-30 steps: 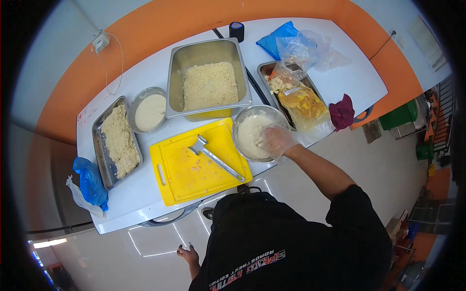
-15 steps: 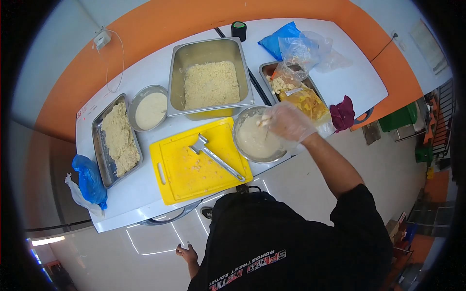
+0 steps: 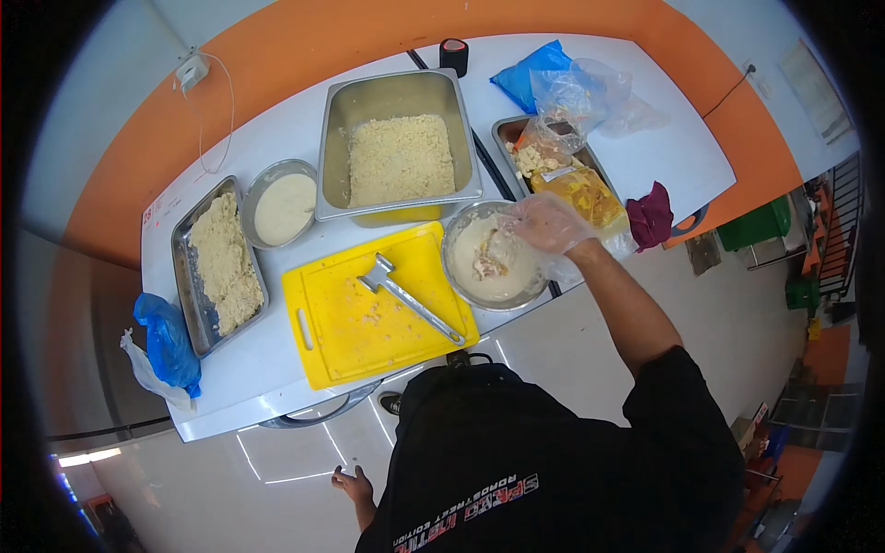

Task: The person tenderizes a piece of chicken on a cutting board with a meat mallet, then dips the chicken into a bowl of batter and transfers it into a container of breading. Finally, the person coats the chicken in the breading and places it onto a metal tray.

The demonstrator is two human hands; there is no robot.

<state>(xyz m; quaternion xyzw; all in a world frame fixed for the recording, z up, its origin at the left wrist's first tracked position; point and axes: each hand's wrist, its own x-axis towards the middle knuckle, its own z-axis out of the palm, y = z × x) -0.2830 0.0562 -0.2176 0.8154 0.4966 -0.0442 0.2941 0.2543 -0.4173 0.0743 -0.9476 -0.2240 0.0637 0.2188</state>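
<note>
My right hand (image 3: 546,226), in a clear plastic glove, reaches over the near right bowl (image 3: 452,269) with its fingers bent down into the white batter (image 3: 521,276). At its fingertips is a pinkish-brown, batter-coated piece (image 3: 489,265), partly sunk in the batter; its exact kind does not show. Low beside my body hangs my left hand (image 3: 354,483), bare, its fingers loosely spread around nothing. A metal meat mallet (image 3: 410,300) lies on the yellow cutting board (image 3: 323,350) left of the bowl, among small scraps.
Behind the board stands a deep steel pan (image 3: 336,120) of pale crumbs. To the left are a second batter bowl (image 3: 284,207) and a crumb-filled tray (image 3: 221,263). A tray (image 3: 507,134) with a yellow package (image 3: 581,198), plastic bags and a maroon cloth (image 3: 651,217) occupy the right side.
My right hand has lowered toward the batter, and the pinkish-brown piece now shows under its fingers. My left hand stays at about the same place.
</note>
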